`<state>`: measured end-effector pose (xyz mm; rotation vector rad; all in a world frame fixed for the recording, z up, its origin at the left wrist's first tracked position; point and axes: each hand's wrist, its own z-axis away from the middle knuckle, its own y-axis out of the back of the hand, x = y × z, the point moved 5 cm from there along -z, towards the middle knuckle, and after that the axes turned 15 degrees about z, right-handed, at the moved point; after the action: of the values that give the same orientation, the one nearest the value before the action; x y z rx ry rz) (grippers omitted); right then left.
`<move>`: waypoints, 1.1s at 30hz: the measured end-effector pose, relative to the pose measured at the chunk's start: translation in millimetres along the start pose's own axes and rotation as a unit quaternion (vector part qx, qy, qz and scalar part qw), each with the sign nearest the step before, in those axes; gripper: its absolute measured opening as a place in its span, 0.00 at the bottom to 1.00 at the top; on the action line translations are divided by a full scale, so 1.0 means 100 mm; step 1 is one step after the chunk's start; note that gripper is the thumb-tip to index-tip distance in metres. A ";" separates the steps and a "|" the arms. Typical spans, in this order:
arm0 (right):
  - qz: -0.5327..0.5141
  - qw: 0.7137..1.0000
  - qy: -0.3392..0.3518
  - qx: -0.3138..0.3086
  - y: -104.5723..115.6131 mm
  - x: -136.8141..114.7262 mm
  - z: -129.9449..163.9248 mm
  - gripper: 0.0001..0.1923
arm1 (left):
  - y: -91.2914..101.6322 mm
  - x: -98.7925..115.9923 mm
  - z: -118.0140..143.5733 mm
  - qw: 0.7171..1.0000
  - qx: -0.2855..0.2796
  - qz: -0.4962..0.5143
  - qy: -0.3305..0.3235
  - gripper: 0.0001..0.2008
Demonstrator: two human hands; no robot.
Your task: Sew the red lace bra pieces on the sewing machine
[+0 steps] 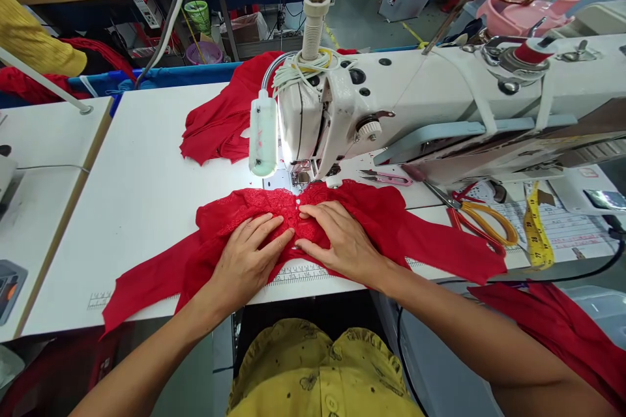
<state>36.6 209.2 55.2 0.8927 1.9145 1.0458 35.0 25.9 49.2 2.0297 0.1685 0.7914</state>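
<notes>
A red lace-trimmed garment [372,208] lies spread on the white sewing table [147,195], its two long strips reaching out left and right. My left hand [254,247] rests on the lace left of the centre, fingers stretched out and flat. On the other side of the centre, my right hand [337,238] also lies on the lace with its fingers extended. Just beyond my fingertips is the needle area of the white sewing machine [415,85]; the garment's far edge lies close to the presser foot [300,179]. Whether the foot touches the cloth cannot be made out.
Behind the needle lies more red fabric [220,117]. Thread snips [386,178], orange-handled scissors [484,218] and a yellow tape measure [536,228] lie to the right. A ruler strip [298,273] runs along the front edge. Another person's yellow sleeve [39,32] shows at upper left.
</notes>
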 end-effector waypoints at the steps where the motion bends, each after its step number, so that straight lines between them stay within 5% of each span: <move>1: 0.000 1.000 0.000 -0.001 0.00 0.00 0.00 0.24 | 0.00 0.00 0.00 1.000 0.000 0.001 0.000 0.18; 14: -0.010 1.000 0.015 -0.019 0.09 -0.04 0.00 0.23 | -0.01 -0.03 0.01 1.000 0.004 0.019 0.001 0.18; 22: 0.155 0.986 0.056 -0.027 0.39 -0.34 0.39 0.09 | 0.19 0.17 0.00 0.994 0.055 0.090 0.014 0.17; 28: 0.230 0.971 0.061 0.006 0.29 -0.37 0.49 0.09 | 0.17 0.45 0.21 0.994 0.113 -0.003 0.007 0.14; 33: 0.223 0.973 0.068 0.000 0.22 -0.38 0.50 0.05 | 0.05 0.48 0.34 0.989 0.136 -0.044 0.032 0.11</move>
<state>101.8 204.4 67.2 1.3200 1.8658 1.3962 92.1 18.2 63.3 2.2349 0.4193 0.8147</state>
